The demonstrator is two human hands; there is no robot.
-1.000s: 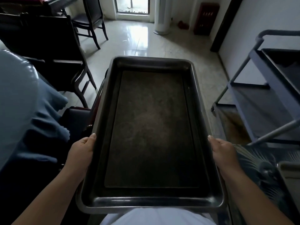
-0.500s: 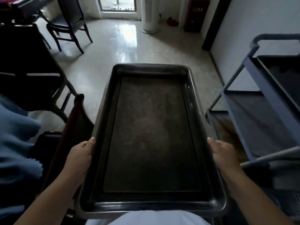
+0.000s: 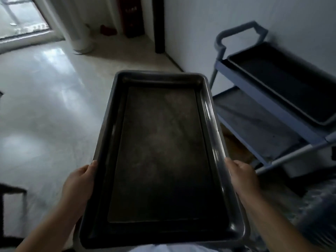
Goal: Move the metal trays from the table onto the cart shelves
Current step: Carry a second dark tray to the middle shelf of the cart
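Observation:
I hold a large dark metal tray (image 3: 160, 151) flat in front of me, its long axis pointing away. My left hand (image 3: 80, 184) grips its left rim and my right hand (image 3: 241, 177) grips its right rim, both near the close end. To the right stands a blue-grey cart (image 3: 272, 106) against the wall. Its top shelf carries another dark metal tray (image 3: 283, 84). The shelf below it (image 3: 254, 128) is bare. The held tray's right edge is close to the cart's near-left post.
A pale glossy floor (image 3: 45, 106) spreads to the left. A white column (image 3: 80, 30) and a dark red cabinet (image 3: 131, 15) stand at the back wall. Part of a dark chair (image 3: 7, 197) shows at the left edge. A patterned cloth (image 3: 309, 206) lies at the right.
The view has swung right with the tray: the chairs and blue cloth on the left have left the frame, and the cart is now nearer and more fully in view. Both hands keep their grip.

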